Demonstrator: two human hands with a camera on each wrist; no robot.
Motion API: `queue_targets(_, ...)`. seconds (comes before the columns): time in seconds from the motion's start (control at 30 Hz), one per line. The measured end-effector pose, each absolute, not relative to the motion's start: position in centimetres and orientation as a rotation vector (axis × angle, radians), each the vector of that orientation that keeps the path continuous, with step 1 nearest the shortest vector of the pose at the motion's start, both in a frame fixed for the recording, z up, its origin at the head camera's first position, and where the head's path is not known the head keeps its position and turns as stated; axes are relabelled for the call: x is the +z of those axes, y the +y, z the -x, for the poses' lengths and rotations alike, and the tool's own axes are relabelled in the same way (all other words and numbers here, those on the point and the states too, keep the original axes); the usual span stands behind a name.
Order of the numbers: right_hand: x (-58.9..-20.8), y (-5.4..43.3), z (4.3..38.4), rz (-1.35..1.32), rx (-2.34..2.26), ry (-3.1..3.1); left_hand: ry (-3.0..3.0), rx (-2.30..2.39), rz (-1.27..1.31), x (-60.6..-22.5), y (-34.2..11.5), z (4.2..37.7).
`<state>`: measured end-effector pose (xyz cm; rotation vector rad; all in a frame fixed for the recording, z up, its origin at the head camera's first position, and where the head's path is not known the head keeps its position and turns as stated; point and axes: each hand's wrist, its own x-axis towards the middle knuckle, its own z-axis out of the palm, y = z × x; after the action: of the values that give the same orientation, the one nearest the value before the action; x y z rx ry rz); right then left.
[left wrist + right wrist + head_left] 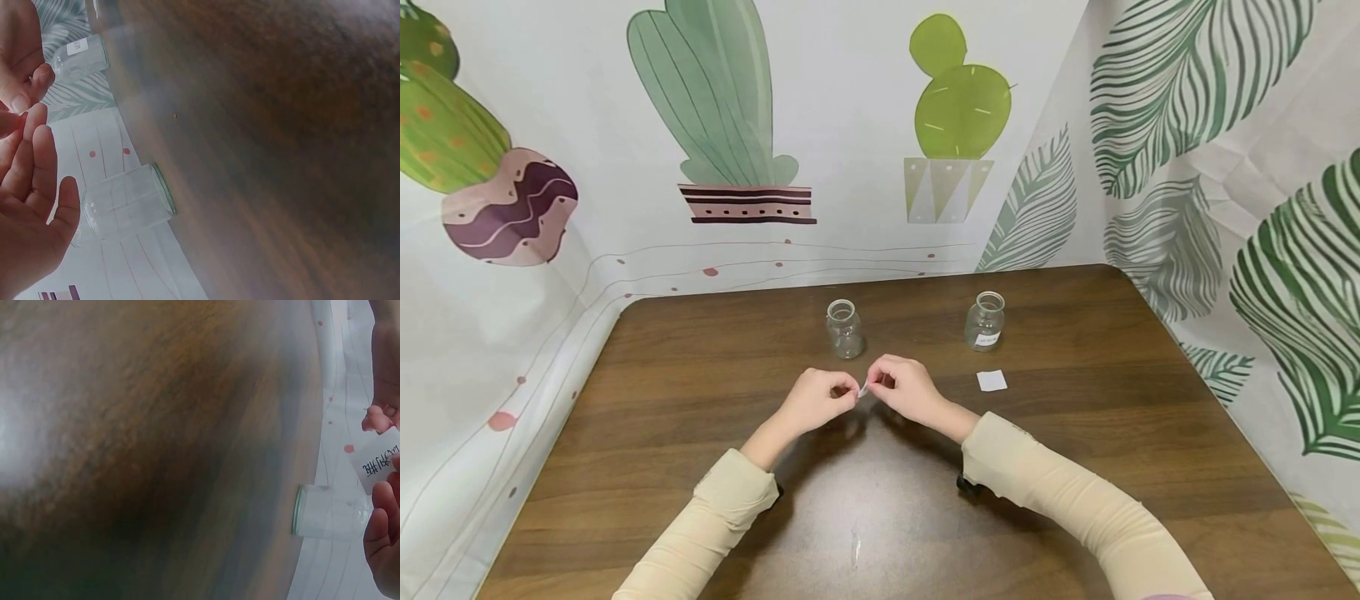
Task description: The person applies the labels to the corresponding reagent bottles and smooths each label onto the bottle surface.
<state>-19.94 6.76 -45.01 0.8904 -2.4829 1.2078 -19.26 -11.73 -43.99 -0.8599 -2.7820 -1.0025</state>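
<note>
Both hands meet over the middle of the table. My left hand (816,398) pinches one edge of a small white paper label (375,464) between thumb and fingertips. The label's other side is pinched by my right hand (912,390). Dark printed characters show on it in the right wrist view, and it looks thin and edge-on from the head. Just beyond the hands stands an upright clear glass jar (846,331), without a lid or visible label. Neither hand touches it.
A second open glass jar (986,321) stands farther right, with a white printed label (987,340) low on its side. In front of it a white paper square (992,381) lies on the brown wooden table (700,375). A patterned cloth backdrop (857,125) rises behind.
</note>
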Motion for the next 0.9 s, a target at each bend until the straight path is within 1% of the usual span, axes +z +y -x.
queue_targets(0.23, -44.97, 6.98, 19.95, -1.012, 1.091, -2.464, -2.818, -0.979, 0.89, -44.08, -11.74, 19.27)
queue_targets(0.43, -45.02, 7.08, 20.06, -1.059, 1.062, -2.45, -2.819, -0.996, 0.903, -44.22, -11.74, 19.22)
queue_targets(0.63, -45.05, 7.16, 20.14, -1.081, 1.084, -2.438, -2.833, -1.029, 0.893, -44.19, -11.75, 19.08)
queue_targets(0.9, -45.14, 7.27, 20.05, -1.056, 1.12, -2.435, -2.803, -1.118, 0.8, -44.47, -11.7, 19.06)
